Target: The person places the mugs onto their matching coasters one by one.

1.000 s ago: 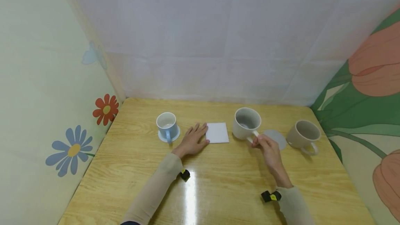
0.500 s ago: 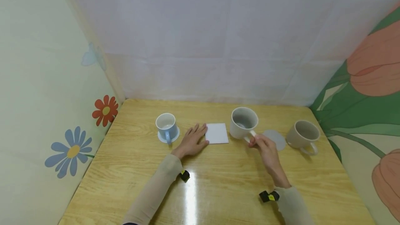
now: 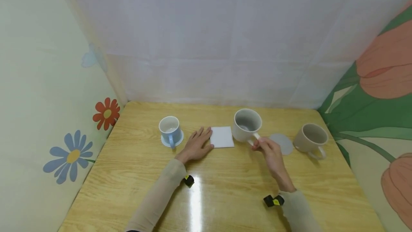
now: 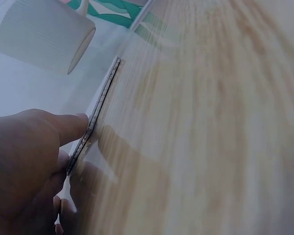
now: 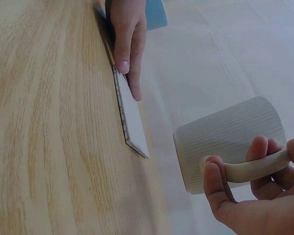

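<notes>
My right hand (image 3: 270, 155) grips the handle of a white ribbed mug (image 5: 230, 139), fingers curled round it. The mug hangs above the table, just right of a white square coaster (image 3: 222, 137). In the right wrist view a gap shows between the mug's base and the tabletop. My left hand (image 3: 194, 148) lies with fingers spread on the table, thumb and fingertips at the coaster's left edge. In the left wrist view the thumb touches the coaster's side (image 4: 93, 120). Left of that hand, a blue mug (image 3: 170, 131) stands on a round pale-blue coaster (image 3: 163, 142).
A round grey coaster (image 3: 283, 144) lies to the right of my right hand. Beyond it a beige mug (image 3: 310, 139) stands on the wooden table (image 3: 225, 189). A white sheet (image 3: 206, 46) hangs behind the table's back edge, and flowered panels flank both sides.
My right hand has moved left with the white mug, bringing it closer to the square coaster. The left hand stays in place at the coaster's edge.
</notes>
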`<state>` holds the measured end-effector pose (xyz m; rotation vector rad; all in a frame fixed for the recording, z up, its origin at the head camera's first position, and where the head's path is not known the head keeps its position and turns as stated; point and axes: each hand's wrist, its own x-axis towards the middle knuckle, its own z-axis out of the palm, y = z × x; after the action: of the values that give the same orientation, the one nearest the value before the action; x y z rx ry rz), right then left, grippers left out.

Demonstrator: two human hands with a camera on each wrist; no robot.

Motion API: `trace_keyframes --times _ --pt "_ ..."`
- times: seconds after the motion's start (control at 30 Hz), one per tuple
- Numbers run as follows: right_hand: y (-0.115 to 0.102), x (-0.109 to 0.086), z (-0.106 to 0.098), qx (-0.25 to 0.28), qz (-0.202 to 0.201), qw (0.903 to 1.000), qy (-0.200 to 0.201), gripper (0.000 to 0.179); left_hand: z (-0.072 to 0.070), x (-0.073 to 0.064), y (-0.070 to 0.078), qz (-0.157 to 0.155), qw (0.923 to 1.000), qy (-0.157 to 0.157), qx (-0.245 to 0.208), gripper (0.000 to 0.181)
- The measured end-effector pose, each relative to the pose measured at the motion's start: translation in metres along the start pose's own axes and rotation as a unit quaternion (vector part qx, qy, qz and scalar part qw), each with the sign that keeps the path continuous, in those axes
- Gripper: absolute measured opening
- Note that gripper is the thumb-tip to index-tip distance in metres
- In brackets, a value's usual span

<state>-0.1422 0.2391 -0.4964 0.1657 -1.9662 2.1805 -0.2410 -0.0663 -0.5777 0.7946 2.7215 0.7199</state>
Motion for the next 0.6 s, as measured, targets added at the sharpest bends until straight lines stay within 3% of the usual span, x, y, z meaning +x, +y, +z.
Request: trace_keyframes --times 0.33,0.6 --pt "0.0003 0.0019 0.0007 0.007 -0.014 0.9998 -0.008 0.034 0.0013 -0.0006 -0.0013 0.008 0.9999 0.006 0.010 0.075" --pt "-0.0010 0.0049 0.0020 -0.021 -0.008 0.9997 -0.011 0.036 -0.0025 -0.0027 0.0017 0.009 0.9999 0.004 -0.006 0.074"
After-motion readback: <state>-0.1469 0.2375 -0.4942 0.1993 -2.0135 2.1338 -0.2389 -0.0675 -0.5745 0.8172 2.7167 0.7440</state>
